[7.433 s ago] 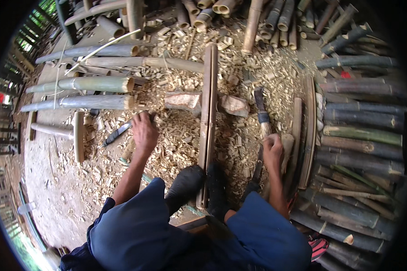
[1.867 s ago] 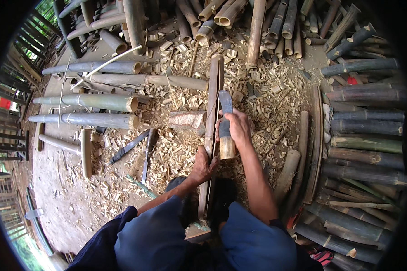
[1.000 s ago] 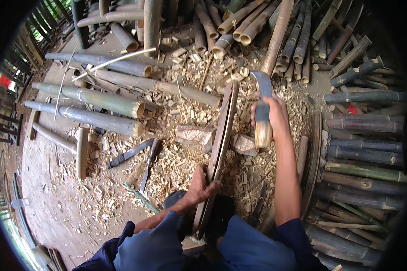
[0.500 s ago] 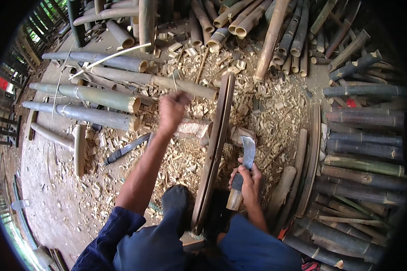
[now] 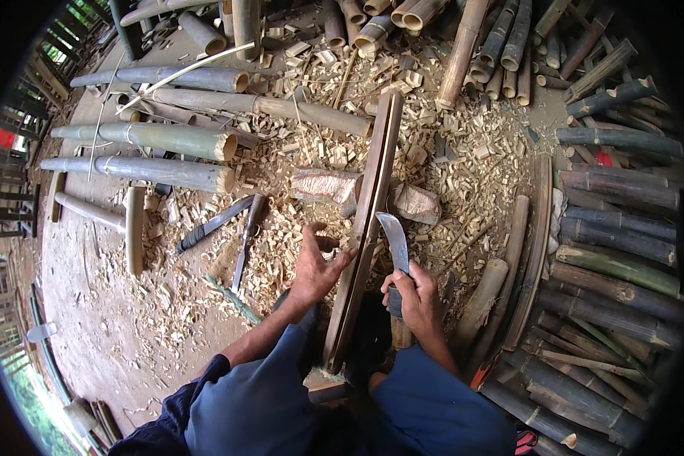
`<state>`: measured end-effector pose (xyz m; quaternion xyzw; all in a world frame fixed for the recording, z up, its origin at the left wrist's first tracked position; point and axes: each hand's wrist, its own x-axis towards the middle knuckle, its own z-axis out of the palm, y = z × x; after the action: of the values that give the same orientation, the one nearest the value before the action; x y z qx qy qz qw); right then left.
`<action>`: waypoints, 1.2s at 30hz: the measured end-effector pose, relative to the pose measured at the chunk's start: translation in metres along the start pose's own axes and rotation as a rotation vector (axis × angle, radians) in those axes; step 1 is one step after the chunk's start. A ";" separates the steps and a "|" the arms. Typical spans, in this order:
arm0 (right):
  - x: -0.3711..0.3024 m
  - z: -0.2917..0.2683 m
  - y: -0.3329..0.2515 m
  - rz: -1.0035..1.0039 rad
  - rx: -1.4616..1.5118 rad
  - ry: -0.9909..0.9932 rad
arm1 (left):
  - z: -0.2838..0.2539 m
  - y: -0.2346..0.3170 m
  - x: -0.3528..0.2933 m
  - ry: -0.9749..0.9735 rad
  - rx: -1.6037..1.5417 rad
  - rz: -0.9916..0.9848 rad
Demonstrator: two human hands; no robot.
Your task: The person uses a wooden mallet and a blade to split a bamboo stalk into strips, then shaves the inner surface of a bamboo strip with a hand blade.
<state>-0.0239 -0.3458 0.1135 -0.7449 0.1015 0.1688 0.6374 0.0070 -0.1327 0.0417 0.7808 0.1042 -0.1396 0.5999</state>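
Note:
My right hand is wrapped round the handle of a hooked knife, its curved blade pointing up beside a long brown split bamboo piece. A dark lengthwise gap runs down this piece, which leans across a chopped log and reaches down between my legs. On its left side my left hand is open, fingers apart, a fingertip at the bamboo's edge; I cannot tell if it presses on it. Left of that hand lie a black-handled knife and a thin blade with a wooden handle.
Wood chips cover the ground around the log. Several bamboo poles lie at the left, with a wooden mallet-like piece below them. Stacked dark bamboo lines the right side. More cut tubes fill the far side.
My left hand has come back toward me and down to the split bamboo's left edge. The wooden-handled blade behind that arm now shows. My right hand keeps the hooked knife; the whole view has shifted slightly.

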 end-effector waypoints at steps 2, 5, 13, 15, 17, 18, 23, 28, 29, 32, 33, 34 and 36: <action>-0.002 -0.001 0.001 -0.006 -0.074 -0.015 | 0.004 -0.001 0.001 -0.125 0.126 0.037; 0.002 0.000 0.007 -0.031 -0.144 0.014 | 0.012 -0.003 0.012 -0.356 -0.114 -0.095; -0.003 0.002 0.000 -0.077 -0.492 0.110 | 0.048 -0.041 0.007 -0.180 0.066 0.045; -0.004 0.000 -0.001 -0.113 -0.548 0.118 | 0.057 -0.046 0.008 -0.149 -0.009 0.155; -0.003 -0.001 0.007 -0.261 -0.628 0.150 | 0.057 -0.045 0.006 -0.173 0.078 0.090; -0.004 -0.002 0.007 -0.253 -0.648 0.138 | 0.056 -0.041 0.005 -0.185 0.121 0.057; -0.004 0.002 -0.006 -0.221 -0.753 0.086 | 0.056 -0.031 0.000 -0.146 0.214 0.056; -0.001 0.022 0.005 -0.198 -0.749 0.204 | 0.063 -0.020 0.000 -0.155 0.282 -0.001; -0.002 0.026 0.008 -0.192 -0.755 0.229 | 0.065 -0.019 0.000 -0.150 0.306 -0.001; 0.002 0.036 0.006 -0.135 -0.706 0.242 | 0.064 -0.018 0.001 -0.116 0.364 0.020; 0.005 0.038 -0.001 -0.074 -0.708 0.223 | 0.065 -0.021 0.002 -0.094 0.369 0.050; 0.007 0.039 -0.006 -0.013 -0.709 0.205 | 0.066 -0.024 0.003 -0.072 0.375 0.080; 0.011 0.035 -0.004 -0.039 -0.704 0.219 | 0.069 -0.022 0.005 -0.074 0.359 0.052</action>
<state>-0.0160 -0.3102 0.1087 -0.9340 0.0907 0.1007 0.3306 -0.0017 -0.1936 0.0037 0.8721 0.0353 -0.1690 0.4579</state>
